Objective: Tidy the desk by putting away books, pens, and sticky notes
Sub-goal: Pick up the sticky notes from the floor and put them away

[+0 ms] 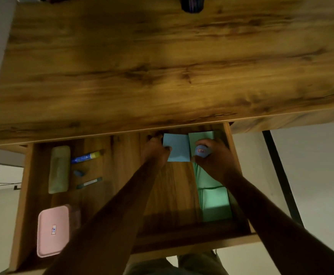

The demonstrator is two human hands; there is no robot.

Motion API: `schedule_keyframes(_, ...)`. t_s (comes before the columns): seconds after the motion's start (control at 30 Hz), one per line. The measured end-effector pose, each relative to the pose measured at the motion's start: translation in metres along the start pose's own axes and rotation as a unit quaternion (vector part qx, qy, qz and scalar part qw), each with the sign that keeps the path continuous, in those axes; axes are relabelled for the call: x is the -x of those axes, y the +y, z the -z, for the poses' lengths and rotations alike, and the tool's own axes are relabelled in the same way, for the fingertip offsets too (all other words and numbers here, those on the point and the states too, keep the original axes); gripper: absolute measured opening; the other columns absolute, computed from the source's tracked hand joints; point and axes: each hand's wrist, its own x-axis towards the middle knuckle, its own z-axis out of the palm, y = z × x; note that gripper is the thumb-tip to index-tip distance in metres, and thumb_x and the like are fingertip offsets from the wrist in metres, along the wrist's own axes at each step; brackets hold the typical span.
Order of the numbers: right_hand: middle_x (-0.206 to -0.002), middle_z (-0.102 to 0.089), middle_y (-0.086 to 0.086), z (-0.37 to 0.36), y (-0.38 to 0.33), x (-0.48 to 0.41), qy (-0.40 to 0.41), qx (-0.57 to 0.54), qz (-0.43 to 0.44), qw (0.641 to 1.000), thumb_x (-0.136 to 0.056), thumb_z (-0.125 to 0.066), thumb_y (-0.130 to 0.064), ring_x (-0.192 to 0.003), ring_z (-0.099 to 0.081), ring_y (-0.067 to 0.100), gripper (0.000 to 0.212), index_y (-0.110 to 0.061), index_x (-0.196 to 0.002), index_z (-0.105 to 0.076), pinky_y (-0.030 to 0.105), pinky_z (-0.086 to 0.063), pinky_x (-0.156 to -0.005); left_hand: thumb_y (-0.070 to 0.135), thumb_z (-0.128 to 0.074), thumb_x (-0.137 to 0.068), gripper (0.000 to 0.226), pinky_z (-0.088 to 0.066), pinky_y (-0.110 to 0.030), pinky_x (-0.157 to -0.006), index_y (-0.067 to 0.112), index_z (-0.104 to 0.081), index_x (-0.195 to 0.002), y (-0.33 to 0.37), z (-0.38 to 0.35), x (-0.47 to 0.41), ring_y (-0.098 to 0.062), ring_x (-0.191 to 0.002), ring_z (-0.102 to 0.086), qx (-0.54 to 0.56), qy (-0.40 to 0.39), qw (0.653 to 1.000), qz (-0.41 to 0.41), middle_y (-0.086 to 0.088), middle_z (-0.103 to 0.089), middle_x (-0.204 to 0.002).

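Head view: left hand (pixel 155 150) pinches a blue sticky-note pad (pixel 177 148) inside the drawer (pixel 227 141), right hand (pixel 216 158) clutches a small blue labelled object (pixel 201 152); next, probably set both down.

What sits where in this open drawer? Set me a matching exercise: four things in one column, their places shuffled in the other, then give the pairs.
Things
1. pink box
2. blue note pad
3. green folder
4. small blue round item

Places
A. in the grip of the right hand
B. front left corner of the drawer
C. along the drawer's right side
D. back of the drawer, held at its edge by the left hand

Pairs: 1-B, 2-D, 3-C, 4-A
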Motion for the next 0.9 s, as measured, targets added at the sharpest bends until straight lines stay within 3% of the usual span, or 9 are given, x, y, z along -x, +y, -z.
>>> schedule_keyframes(0.07,-0.109,-0.053,-0.004,-0.006,-0.01,0.001,-0.009,-0.009,0.001,1.0,-0.081,-0.08,-0.023,-0.102,-0.051,0.011,0.04,-0.02,-0.117,-0.064,0.023,-0.042,-0.086,0.022,-0.072,-0.085,0.065,-0.054,-0.044,-0.092,0.026,-0.045,-0.144,-0.008,0.006,0.006,-0.03,-0.117,-0.057,-0.011,-0.003,1.0,-0.014,-0.012,-0.048,-0.14)
schedule_keyframes(0.13,-0.109,-0.052,-0.003,-0.013,-0.02,0.002,-0.022,-0.001,0.013,1.0,-0.08,-0.08,-0.022,-0.105,-0.05,0.013,0.041,-0.019,-0.118,-0.064,0.027,-0.043,-0.09,0.022,-0.069,-0.086,0.062,-0.049,-0.035,-0.096,0.026,-0.046,-0.143,-0.019,0.011,0.008,-0.028,-0.121,-0.055,-0.027,-0.013,0.999,-0.041,-0.007,-0.052,-0.139)
schedule_keyframes(0.23,-0.106,-0.051,-0.004,-0.031,-0.04,0.0,-0.035,0.004,0.045,0.998,-0.077,-0.08,-0.017,-0.099,-0.053,0.014,0.043,-0.019,-0.117,-0.064,0.022,-0.04,-0.083,0.027,-0.067,-0.085,0.044,-0.039,-0.021,-0.087,0.022,-0.057,-0.128,-0.042,0.027,0.021,-0.022,-0.116,-0.056,-0.067,-0.05,0.995,-0.061,-0.002,-0.059,-0.132)
schedule_keyframes(0.37,-0.108,-0.063,0.0,-0.065,-0.076,-0.003,-0.059,-0.016,0.069,0.996,-0.076,-0.075,-0.008,-0.1,-0.061,0.018,0.036,-0.022,-0.108,-0.067,0.022,-0.043,-0.079,0.009,-0.065,-0.083,0.013,-0.056,-0.032,-0.071,0.015,-0.072,-0.092,-0.058,0.063,0.06,-0.018,-0.085,-0.068,0.034,-0.106,0.994,-0.022,-0.004,-0.07,-0.1)
schedule_keyframes(0.43,-0.115,-0.063,0.004,-0.085,-0.099,-0.005,-0.085,-0.013,0.081,0.993,-0.077,-0.072,-0.004,-0.106,-0.061,0.022,0.041,-0.02,-0.115,-0.067,0.027,-0.044,-0.086,0.008,-0.061,-0.087,0.01,-0.051,-0.025,-0.046,0.011,-0.071,-0.085,-0.066,0.085,0.08,-0.014,-0.055,-0.065,0.067,-0.188,0.979,0.048,-0.006,-0.069,-0.083)
schedule_keyframes(0.5,-0.122,-0.064,0.006,-0.106,-0.118,-0.009,-0.116,-0.013,0.098,0.988,-0.078,-0.072,-0.003,-0.114,-0.06,0.025,0.046,-0.018,-0.122,-0.066,0.031,-0.047,-0.095,0.008,-0.06,-0.088,0.012,-0.043,-0.02,-0.039,0.002,-0.071,-0.089,-0.075,0.1,0.095,-0.014,-0.046,-0.06,0.061,-0.266,0.958,0.091,-0.012,-0.071,-0.087)
schedule_keyframes(0.6,-0.124,-0.064,0.005,-0.144,-0.149,-0.009,-0.146,-0.017,0.136,0.98,-0.077,-0.074,-0.006,-0.116,-0.059,0.024,0.047,-0.019,-0.121,-0.066,0.04,-0.051,-0.099,0.011,-0.059,-0.092,0.023,-0.046,-0.02,-0.041,-0.003,-0.069,-0.107,-0.097,0.114,0.115,-0.016,-0.05,-0.061,0.07,-0.295,0.945,0.124,-0.021,-0.07,-0.108)
schedule_keyframes(0.73,-0.115,-0.067,0.002,-0.187,-0.18,-0.006,-0.157,-0.038,0.137,0.977,-0.076,-0.073,-0.002,-0.105,-0.062,0.018,0.039,-0.019,-0.11,-0.066,0.036,-0.055,-0.09,0.019,-0.059,-0.096,0.029,-0.05,-0.023,-0.051,0.01,-0.064,-0.123,-0.121,0.114,0.129,-0.023,-0.07,-0.07,0.094,-0.236,0.957,0.136,-0.018,-0.071,-0.112)
schedule_keyframes(0.9,-0.11,-0.064,0.003,-0.214,-0.195,-0.022,-0.158,-0.001,0.173,0.972,-0.072,-0.074,-0.004,-0.102,-0.063,0.022,0.039,-0.021,-0.105,-0.062,0.038,-0.056,-0.086,0.019,-0.053,-0.1,0.032,-0.05,-0.023,-0.057,0.006,-0.058,-0.129,-0.136,0.117,0.134,-0.031,-0.095,-0.069,0.121,-0.207,0.962,0.129,-0.018,-0.067,-0.119)
